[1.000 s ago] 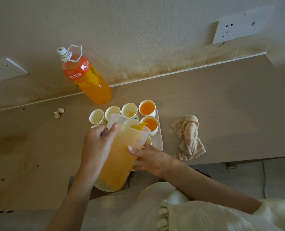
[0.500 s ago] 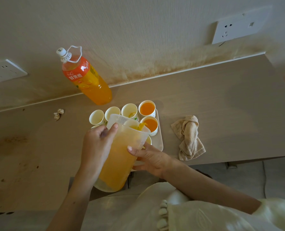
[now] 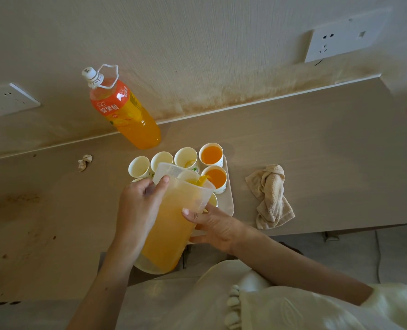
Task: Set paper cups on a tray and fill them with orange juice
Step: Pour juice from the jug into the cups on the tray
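The tilted jug [image 3: 174,225] of juice hangs over the cups [image 3: 186,158] on the tray [image 3: 230,198] at the worktop's [image 3: 316,151] front edge. The left hand [image 3: 138,210] is curled round one side and the right hand [image 3: 216,229] clasps the other, thumb on top.

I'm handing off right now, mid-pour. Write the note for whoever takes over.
Left hand grips the juice pitcher near its rim; right hand holds its side.
Pitcher is tilted over the tray, juice at the spout.
Done: back-right cup and the cup in front of it are full.
Left: three other back-row cups, one with only a splash; cups under the pitcher are hidden.
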Demonstrator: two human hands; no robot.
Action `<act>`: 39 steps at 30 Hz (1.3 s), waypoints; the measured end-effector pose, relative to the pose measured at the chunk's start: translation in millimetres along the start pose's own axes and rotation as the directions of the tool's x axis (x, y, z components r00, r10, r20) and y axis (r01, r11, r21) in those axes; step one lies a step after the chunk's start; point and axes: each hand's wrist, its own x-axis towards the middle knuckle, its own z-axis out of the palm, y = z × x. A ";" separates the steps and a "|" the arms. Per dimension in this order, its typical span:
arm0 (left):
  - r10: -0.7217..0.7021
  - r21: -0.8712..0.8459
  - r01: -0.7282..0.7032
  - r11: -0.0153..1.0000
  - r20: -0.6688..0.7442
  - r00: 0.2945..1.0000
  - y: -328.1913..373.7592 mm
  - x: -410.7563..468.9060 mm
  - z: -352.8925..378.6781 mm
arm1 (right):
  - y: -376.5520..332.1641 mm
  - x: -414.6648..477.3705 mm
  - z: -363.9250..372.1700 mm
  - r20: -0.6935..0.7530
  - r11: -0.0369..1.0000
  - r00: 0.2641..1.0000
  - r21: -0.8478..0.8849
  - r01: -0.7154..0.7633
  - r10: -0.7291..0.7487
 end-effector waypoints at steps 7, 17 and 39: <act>0.012 0.011 -0.012 1.000 -0.017 1.000 -2.0 -1.0 -0.2 | 0.2 -1.5 1.0 -0.004 1.000 1.000 0.005 0.000 0.000; 0.010 0.000 -0.010 1.000 -0.022 1.000 -5.4 -0.6 1.2 | 0.7 -3.0 0.7 -0.012 1.000 1.000 0.017 0.006 -0.006; -0.019 -0.142 0.007 0.990 -0.078 0.997 -7.2 -6.7 0.8 | -12.3 -9.3 2.8 -0.073 0.991 0.990 -0.080 0.111 -0.117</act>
